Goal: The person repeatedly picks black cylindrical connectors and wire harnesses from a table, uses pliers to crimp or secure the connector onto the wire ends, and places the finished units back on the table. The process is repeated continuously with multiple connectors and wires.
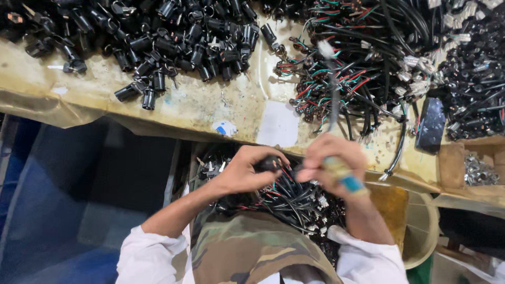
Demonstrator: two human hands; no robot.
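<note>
Left hand (244, 171) curled around black cylindrical part (268, 164), right hand (331, 163) fisted on upright screwdriver (336, 158), forearms converging.

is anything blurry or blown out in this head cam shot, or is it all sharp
Head view: the tool in the right hand is smeared by motion blur, its pale tip ghosted; the left hand, closed on a small black part, is sharper. The black cylinders on the bench look crisp. Wide-angle bending curves the bench edge. The blue bin lies in shadow; no harsh glare.
</note>
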